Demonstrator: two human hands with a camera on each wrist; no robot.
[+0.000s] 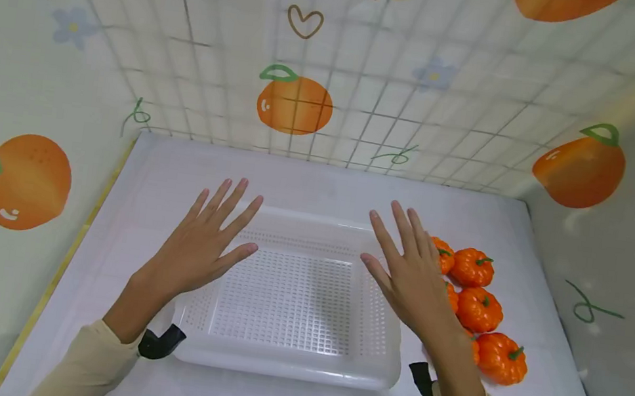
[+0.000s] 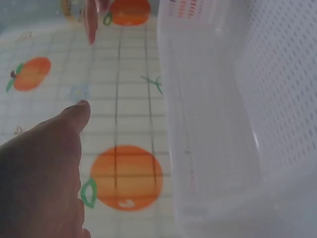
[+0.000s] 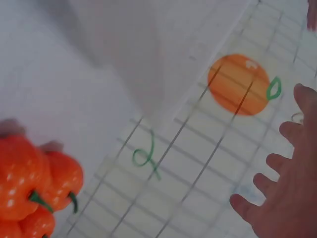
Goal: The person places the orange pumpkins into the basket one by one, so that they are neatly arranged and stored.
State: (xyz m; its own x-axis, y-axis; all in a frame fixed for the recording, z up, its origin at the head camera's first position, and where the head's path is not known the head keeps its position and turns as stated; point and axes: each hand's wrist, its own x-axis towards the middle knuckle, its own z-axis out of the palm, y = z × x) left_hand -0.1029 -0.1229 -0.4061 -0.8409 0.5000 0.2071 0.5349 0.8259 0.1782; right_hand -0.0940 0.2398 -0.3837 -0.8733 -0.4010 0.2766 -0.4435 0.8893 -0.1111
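Fingers spread, my left hand (image 1: 191, 255) hovers above the left side of a white plastic basket (image 1: 284, 369) and holds nothing. My right hand (image 1: 416, 286) is held palm down over the basket's right side, its fingers also spread and nothing in its grasp. Several small orange pumpkins (image 1: 479, 309) with green stems lie to the right of the basket, some partly hidden behind the right hand and forearm. In the right wrist view, pumpkins (image 3: 17, 178) show at the lower left, apart from the right hand (image 3: 292, 188). The basket (image 2: 208, 114) fills the right of the left wrist view.
The white table (image 1: 307, 183) has a yellow strip (image 1: 62, 266) along its left edge. Behind it stands a wire grid (image 1: 376, 106) with a fruit-printed sheet. Sheeting also hangs at both sides. A black strap (image 1: 160, 342) is at the left wrist.
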